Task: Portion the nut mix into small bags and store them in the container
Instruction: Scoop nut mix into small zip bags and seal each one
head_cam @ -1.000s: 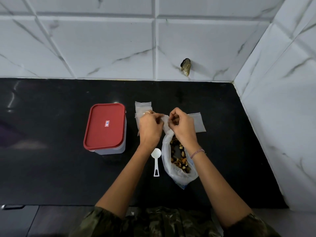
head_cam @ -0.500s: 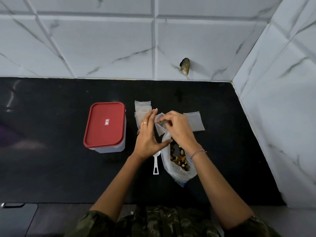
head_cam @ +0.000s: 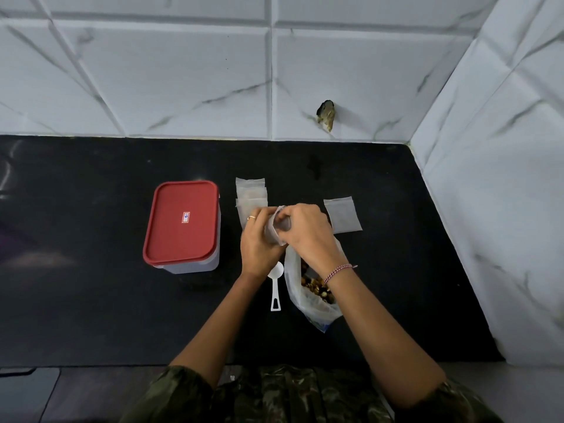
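Seemingly early on, both hands, left hand point(head_cam: 259, 242) and right hand point(head_cam: 305, 230), pinched one empty small bag point(head_cam: 276, 228); the container point(head_cam: 183, 224) remained lidded, the nut mix point(head_cam: 316, 288) unportioned.

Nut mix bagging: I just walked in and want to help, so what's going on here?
A person holds a small bag between the left hand and right hand, apparently working it open. The big bag of nut mix lies open under the right wrist, the white scoop unused beside it. More small bags wait behind, and the container has its red lid on.
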The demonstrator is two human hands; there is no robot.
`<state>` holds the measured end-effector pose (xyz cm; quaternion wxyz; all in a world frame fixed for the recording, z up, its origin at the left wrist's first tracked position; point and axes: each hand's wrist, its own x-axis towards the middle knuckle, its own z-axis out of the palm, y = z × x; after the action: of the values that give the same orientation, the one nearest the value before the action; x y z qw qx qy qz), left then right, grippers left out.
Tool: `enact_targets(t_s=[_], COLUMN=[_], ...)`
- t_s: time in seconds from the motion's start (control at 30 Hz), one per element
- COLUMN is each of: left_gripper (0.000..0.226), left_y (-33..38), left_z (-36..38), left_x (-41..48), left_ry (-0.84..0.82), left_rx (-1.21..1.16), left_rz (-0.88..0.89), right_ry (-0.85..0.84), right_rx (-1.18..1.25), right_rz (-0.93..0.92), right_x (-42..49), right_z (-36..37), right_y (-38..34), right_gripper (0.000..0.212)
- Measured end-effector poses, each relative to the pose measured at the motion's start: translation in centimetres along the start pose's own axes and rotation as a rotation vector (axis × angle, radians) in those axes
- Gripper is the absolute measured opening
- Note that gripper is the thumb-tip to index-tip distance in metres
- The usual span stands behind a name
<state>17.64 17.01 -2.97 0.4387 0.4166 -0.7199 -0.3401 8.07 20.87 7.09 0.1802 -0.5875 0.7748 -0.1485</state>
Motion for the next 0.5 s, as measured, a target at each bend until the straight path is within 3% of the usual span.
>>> enact_targets(t_s=[0.23,0.5], left_gripper=[0.043,0.032], left_y=[-0.1,-0.3], left_z=[0.2,-0.1], left_x=[0.1,-0.6], left_ry=[0.056,0.039], left_rx=[0.004,-0.048], left_rz=[-0.023,0.007], right_ry=[0.078,-0.092], right_rx=[-0.215,-0.338], right_rz=[-0.109,-0.086], right_x=[-0.7,0.1], right_z=[0.5,0.5], right_y=[-1.0,-1.3], right_gripper=[0.024,0.026])
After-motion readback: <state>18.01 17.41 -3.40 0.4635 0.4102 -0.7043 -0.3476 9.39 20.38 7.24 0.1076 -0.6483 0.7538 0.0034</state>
